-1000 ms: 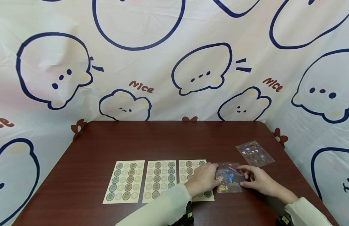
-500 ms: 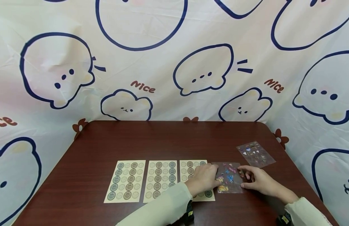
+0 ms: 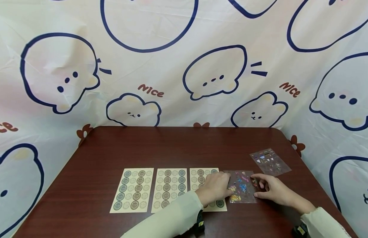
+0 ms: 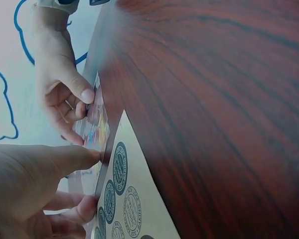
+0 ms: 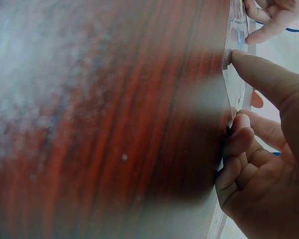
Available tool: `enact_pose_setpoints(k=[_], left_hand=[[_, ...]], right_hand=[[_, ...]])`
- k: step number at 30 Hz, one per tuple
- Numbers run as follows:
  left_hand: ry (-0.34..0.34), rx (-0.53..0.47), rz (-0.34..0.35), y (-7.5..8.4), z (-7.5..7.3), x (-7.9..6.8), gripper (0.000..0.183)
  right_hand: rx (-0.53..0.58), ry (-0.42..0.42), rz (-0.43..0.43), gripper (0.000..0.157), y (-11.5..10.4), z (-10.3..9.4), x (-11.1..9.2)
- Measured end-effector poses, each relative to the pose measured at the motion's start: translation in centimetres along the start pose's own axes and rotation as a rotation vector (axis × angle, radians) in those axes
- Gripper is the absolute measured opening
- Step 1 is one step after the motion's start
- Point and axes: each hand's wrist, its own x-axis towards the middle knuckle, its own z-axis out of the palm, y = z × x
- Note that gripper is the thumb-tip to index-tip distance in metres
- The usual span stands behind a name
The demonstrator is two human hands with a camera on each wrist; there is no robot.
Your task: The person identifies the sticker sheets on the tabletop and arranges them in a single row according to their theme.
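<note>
- At nine o'clock on the clear sheet (image 3: 246, 195): left hand (image 3: 215, 188), thumb and forefinger apart, pressing its edge.
- At three o'clock: right hand (image 3: 272, 190), likewise parted, touching it.

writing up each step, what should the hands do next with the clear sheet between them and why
Probably ease the left hand and right hand off the clear sheet: held by its two side edges, it lies beside the rightmost paper sheet, their top edges nearly level, so it looks well placed.
</note>
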Motion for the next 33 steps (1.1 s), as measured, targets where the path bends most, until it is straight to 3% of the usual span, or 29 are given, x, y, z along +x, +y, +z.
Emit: enact_pose_setpoints(k=[14,25,33], left_hand=[[0.007,-0.004,0.046,-0.2,0.0,-0.1,0.042],[0.043,-0.093,0.061,-0.2,-0.6,0.0,0.034],[0.043,-0.133,0.053,0.0,-0.9,0.0,0.035]], right_hand=[[0.052,0.001,-0.021,0.058,0.0,-0.3,-0.2],[0.119,-0.001,-0.048,0.047,-0.2,-0.8,-0.4],[0.084,0.088,-0.006,0.044,0.0,-1.5,0.0]])
